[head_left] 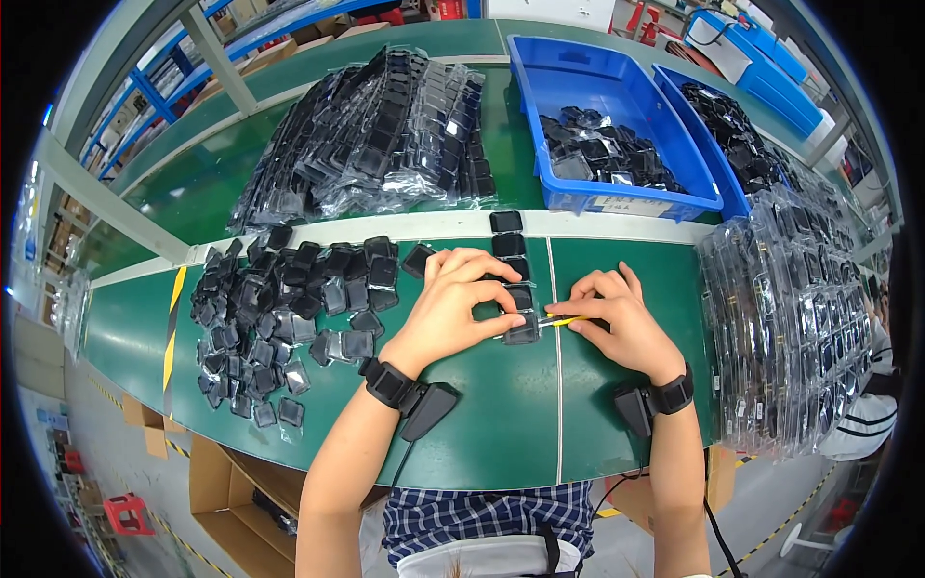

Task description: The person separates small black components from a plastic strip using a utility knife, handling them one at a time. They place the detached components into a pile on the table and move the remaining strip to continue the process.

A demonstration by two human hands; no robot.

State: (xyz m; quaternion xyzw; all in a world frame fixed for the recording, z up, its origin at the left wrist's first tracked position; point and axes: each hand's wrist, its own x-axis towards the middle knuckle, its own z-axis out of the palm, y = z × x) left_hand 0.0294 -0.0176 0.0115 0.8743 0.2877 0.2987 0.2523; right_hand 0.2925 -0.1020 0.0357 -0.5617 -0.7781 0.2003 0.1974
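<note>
A strip of several black square pieces in clear plastic [507,247] runs away from me on the green table. My left hand [453,306] is closed on its near end, with thumb and fingertips pressed on the lowest squares. From the right, my right hand [621,320] pinches a thin tool with a yellow handle [567,321]. Its narrow tip meets the strip's right edge beside my left thumb; the exact kind of tool is too small to tell. Left of my left hand lies a loose heap of single black squares in clear film [275,299].
Stacked strips of black squares [385,135] lie beyond a pale rail. A blue bin [617,203] holds loose black pieces, with a second blue bin [737,204] alongside. Tall bundled strips [785,328] stand at the right. Below the table's left part is an open cardboard box [231,501].
</note>
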